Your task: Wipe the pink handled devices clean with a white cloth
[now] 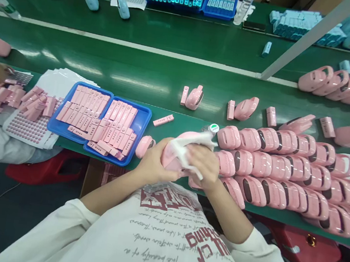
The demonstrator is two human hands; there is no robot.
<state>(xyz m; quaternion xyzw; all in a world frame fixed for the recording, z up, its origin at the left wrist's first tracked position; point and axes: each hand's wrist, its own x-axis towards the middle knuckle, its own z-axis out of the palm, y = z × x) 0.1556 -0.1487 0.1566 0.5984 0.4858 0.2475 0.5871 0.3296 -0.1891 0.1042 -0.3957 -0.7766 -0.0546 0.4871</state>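
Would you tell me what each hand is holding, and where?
The left hand grips a pink housing by its rounded left end; the right hand presses a white cloth on it.

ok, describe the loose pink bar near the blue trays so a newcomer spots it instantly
Start at the green bench and find the two blue trays of pink bars left of the person's hands. Just past the right tray's far corner lies the loose pink bar. Unlike the packed ones, it lies alone and slanted on bare green surface.
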